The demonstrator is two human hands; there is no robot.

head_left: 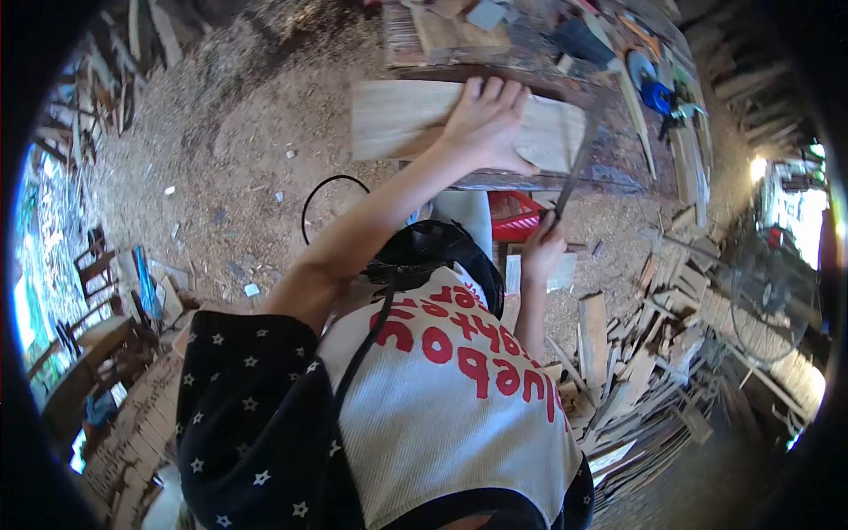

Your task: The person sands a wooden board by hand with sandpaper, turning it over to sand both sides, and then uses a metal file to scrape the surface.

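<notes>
A pale wooden plank [397, 119] lies across the near edge of a rough workbench [530, 62]. My left hand [488, 119] presses down on the plank's right part, fingers spread over the top and thumb at the near edge. My right hand [541, 249] is lower, by the bench's front, closed around the handle of a saw [579, 163]. The saw's thin dark blade runs up and meets the plank's right end. My white shirt with red letters and a dark starred sleeve fill the bottom of the view.
Tools clutter the bench, among them a blue one [658, 95]. A red plastic object [517, 216] sits under the bench. Scrap boards [636, 371] pile up on the right near a fan [773, 300]. Sawdust covers the floor [238, 132]; wooden chairs [97, 265] stand left.
</notes>
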